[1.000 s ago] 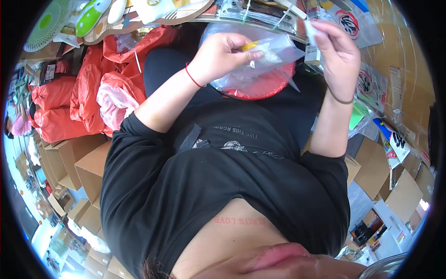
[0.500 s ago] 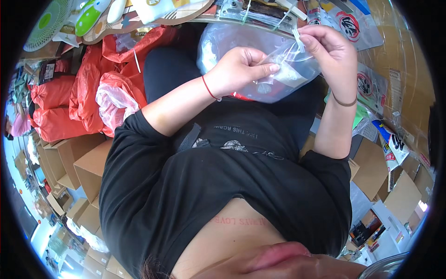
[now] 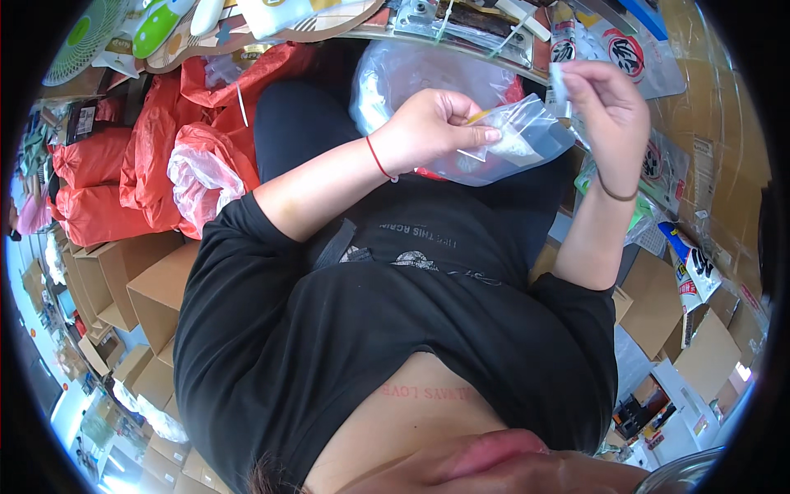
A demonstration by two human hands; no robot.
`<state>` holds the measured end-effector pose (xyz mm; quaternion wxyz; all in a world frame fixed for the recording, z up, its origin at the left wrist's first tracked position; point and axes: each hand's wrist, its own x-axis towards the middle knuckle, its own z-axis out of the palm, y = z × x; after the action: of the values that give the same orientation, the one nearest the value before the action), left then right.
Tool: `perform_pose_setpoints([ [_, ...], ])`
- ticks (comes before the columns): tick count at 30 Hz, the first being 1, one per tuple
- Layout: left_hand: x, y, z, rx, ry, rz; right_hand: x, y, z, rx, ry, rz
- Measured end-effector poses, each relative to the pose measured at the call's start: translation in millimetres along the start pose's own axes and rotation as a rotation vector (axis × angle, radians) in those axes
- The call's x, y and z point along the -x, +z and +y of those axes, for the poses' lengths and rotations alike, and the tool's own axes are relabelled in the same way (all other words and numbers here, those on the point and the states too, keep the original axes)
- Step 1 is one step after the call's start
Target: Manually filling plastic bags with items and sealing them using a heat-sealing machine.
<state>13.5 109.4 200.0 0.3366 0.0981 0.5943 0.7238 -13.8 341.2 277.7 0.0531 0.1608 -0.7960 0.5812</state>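
Note:
My left hand (image 3: 436,128) pinches a small clear plastic bag (image 3: 533,140) between thumb and fingers. Something white lies inside it, and a yellowish edge shows near my fingertips. To the right, my right hand (image 3: 607,95) is closed on a narrow whitish strip (image 3: 559,89), held upright just beyond the bag's right end. What the strip is, I cannot make out. Below and behind the small bag, a large clear plastic bag (image 3: 391,78) rests at my lap, with some red showing in it.
Red plastic bags (image 3: 156,156) pile up on the left, above open cardboard boxes (image 3: 123,272). Along the far edge a tabletop carries metal parts (image 3: 420,16), a green-and-white item (image 3: 160,29) and a pale mesh basket (image 3: 82,41). Printed packets (image 3: 695,263) lie at the right.
My right hand has moved right and slightly down, away from the small bag, with the whitish strip in its fingers. The small bag now lies flatter in my left hand, which has barely moved.

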Motion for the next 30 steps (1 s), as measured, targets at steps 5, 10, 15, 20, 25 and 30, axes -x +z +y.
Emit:
perform_pose_setpoints([
  [5,5,1,9,0.176,-0.076,-0.011,-3,3,2,0.221,0.031,-0.263],
  [10,5,10,7,0.411,-0.171,-0.084,-3,-11,-10,0.256,0.054,-0.322],
  [15,-8,-11,-1,0.378,-0.039,-0.060,-17,-59,58,1.018,-0.169,-0.049],
  [20,-25,-37,22,0.410,0.032,0.140,-11,-44,91,1.095,0.065,-0.151],
  [25,-55,-56,19,0.328,-0.011,0.199,-2,-36,78,1.104,-0.277,0.102],
  [30,-43,-92,15,-0.526,0.487,0.857,3,-42,77,1.033,-0.057,-0.079],
])
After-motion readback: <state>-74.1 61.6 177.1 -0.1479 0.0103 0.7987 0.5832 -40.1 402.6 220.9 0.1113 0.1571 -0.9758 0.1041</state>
